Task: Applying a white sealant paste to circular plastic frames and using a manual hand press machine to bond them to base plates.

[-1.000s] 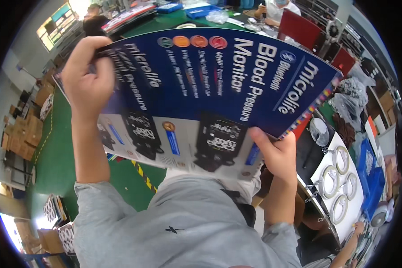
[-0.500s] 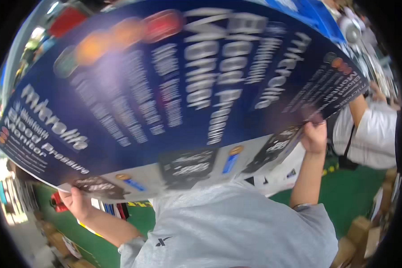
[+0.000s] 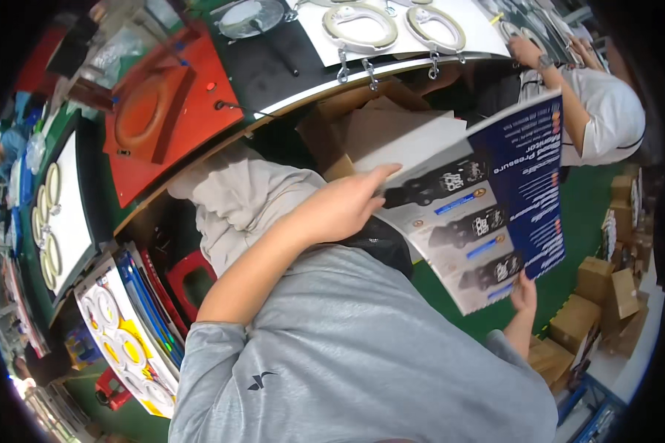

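A large printed sheet [image 3: 451, 221], dark blue on one side and pale grey with pictures of black devices on the other, is held out to the right of my body. My left hand [image 3: 351, 207] reaches across and grips its left edge, index finger stretched along it. At the lower right edge, my right hand [image 3: 523, 299] pinches the sheet, its fingers partly hidden behind it. The sheet hangs tilted and slightly bowed, close to an open carton [image 3: 332, 140] under the workbench.
Along the bench [image 3: 270, 96] are a red fixture [image 3: 155, 111] and round frames [image 3: 358, 29] with metal clips. Another person [image 3: 595, 111] in white works at far right. Printed boards [image 3: 129, 347] stand at left, beside a red stool [image 3: 188, 277]. Cardboard boxes [image 3: 576, 321] are stacked at right.
The sheet has swung from in front of me to my right, uncovering the workbench. My left hand has crossed over with it; my right hand has moved lower. Both still hold the sheet.
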`<state>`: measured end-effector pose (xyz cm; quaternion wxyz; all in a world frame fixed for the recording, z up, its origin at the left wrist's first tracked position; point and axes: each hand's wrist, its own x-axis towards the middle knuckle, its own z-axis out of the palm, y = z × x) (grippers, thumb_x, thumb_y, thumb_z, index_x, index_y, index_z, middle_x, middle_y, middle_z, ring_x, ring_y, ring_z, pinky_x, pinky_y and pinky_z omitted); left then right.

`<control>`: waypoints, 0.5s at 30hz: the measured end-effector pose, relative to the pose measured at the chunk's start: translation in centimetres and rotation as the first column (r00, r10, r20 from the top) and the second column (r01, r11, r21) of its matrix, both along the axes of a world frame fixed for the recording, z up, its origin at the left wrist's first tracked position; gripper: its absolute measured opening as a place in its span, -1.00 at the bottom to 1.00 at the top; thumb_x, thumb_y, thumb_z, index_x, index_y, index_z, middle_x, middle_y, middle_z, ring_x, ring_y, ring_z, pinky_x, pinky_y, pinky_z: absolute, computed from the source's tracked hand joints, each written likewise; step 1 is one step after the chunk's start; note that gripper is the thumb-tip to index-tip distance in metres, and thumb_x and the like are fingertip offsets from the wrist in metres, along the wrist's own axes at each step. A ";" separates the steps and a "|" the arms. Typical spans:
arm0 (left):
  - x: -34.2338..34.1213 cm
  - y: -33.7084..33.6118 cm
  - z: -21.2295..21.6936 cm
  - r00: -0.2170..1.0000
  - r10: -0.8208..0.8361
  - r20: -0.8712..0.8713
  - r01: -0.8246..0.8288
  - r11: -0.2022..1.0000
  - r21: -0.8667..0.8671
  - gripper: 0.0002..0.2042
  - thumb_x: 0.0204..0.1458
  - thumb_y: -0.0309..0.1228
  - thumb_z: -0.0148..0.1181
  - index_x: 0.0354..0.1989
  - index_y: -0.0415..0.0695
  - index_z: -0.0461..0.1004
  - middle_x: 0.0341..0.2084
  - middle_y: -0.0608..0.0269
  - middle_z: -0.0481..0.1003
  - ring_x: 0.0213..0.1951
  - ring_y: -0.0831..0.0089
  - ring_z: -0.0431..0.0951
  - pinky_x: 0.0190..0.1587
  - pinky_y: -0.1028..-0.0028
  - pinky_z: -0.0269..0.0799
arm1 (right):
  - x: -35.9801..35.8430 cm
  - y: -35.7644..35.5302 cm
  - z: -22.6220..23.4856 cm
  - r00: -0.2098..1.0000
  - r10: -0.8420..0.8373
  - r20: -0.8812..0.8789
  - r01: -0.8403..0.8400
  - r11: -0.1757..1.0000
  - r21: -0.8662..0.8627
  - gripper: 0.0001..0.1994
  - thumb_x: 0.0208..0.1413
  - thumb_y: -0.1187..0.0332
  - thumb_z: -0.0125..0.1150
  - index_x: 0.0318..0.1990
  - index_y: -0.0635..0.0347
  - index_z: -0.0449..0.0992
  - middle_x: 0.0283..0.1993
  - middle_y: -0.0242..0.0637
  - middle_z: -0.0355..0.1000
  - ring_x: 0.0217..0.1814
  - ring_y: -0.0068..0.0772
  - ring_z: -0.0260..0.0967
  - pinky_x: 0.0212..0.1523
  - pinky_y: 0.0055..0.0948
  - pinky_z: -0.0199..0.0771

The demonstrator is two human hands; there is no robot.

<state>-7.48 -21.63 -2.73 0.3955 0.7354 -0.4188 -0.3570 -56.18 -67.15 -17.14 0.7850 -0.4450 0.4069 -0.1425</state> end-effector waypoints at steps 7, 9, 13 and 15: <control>0.8 8.5 -5.8 0.959 0.207 0.193 -0.179 0.972 -0.153 -0.56 0.23 -0.41 0.24 0.29 -0.22 0.45 0.11 -0.14 0.55 0.13 -0.11 0.56 0.20 0.13 0.47 | 1.3 4.3 0.8 0.924 -0.100 -0.368 0.158 0.979 0.129 -0.58 0.34 0.26 0.34 0.29 0.13 0.50 0.24 -0.18 0.57 0.28 0.01 0.50 0.33 0.18 0.43; 1.0 11.9 -5.0 0.958 0.281 0.053 -0.267 0.946 -0.185 -0.59 0.25 -0.42 0.23 0.26 -0.23 0.47 0.10 -0.10 0.57 0.12 -0.02 0.59 0.19 0.18 0.49 | 3.3 4.1 1.6 0.898 -0.068 -0.435 0.139 0.981 0.133 -0.62 0.37 0.26 0.29 0.27 0.13 0.51 0.22 -0.15 0.57 0.26 0.03 0.51 0.33 0.17 0.44; 3.8 17.7 -7.5 0.810 0.483 -0.332 -0.567 0.790 -0.233 -0.68 0.32 -0.48 0.19 0.21 -0.27 0.50 0.03 0.12 0.62 0.05 0.39 0.63 0.16 0.38 0.52 | 10.6 1.5 0.7 0.853 -0.067 -0.517 0.129 0.988 0.085 -0.79 0.39 0.25 0.26 0.06 0.08 0.57 -0.09 -0.30 0.65 -0.12 -0.19 0.60 0.07 -0.06 0.63; 3.8 20.9 -9.3 0.679 0.533 -0.505 -0.709 0.656 -0.260 -0.70 0.36 -0.48 0.16 0.21 -0.30 0.49 0.01 0.07 0.62 0.04 0.37 0.63 0.16 0.36 0.53 | 14.4 1.1 1.5 0.841 -0.016 -0.542 0.059 0.996 0.062 -0.88 0.39 0.28 0.27 -0.06 0.05 0.57 -0.25 -0.36 0.62 -0.27 -0.28 0.56 -0.11 -0.19 0.64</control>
